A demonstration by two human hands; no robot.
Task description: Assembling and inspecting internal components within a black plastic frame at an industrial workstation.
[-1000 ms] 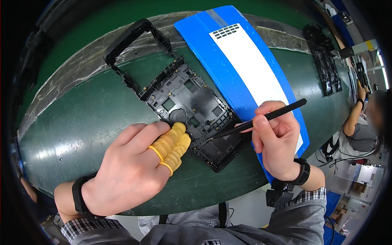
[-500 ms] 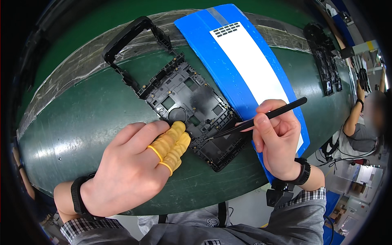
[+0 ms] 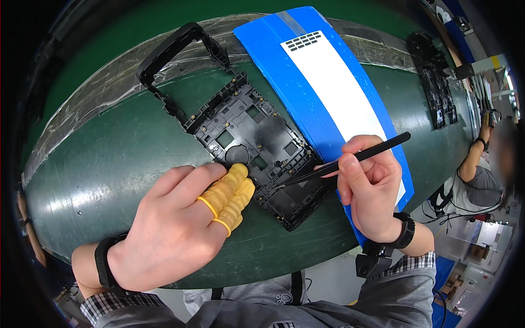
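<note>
A black plastic housing (image 3: 268,136) with brass inserts, square cutouts and a round dark disc lies on the green table, slanting toward me. A black handle-like frame (image 3: 164,54) extends from its far end. My left hand (image 3: 169,229), with yellow finger cots (image 3: 228,195) on two fingers, grips the housing's left edge; its fingertips are partly hidden. Black tweezers (image 3: 350,161) are pinched between the thumb and fingers of my right hand (image 3: 374,191). Their tips meet the near part of the housing, and I cannot make out anything between them.
Right of the housing lies a blue board (image 3: 262,46) bearing a white sheet (image 3: 339,104) with rows of small dark pieces. More black plastic parts (image 3: 435,82) lie at the table's far right. Beyond them a co-worker's arm (image 3: 471,158) shows. Clear film (image 3: 87,104) covers the table's far edge.
My hands, the tweezers and the housing stay almost where they were. At the right edge, the co-worker's hand has shifted slightly.
</note>
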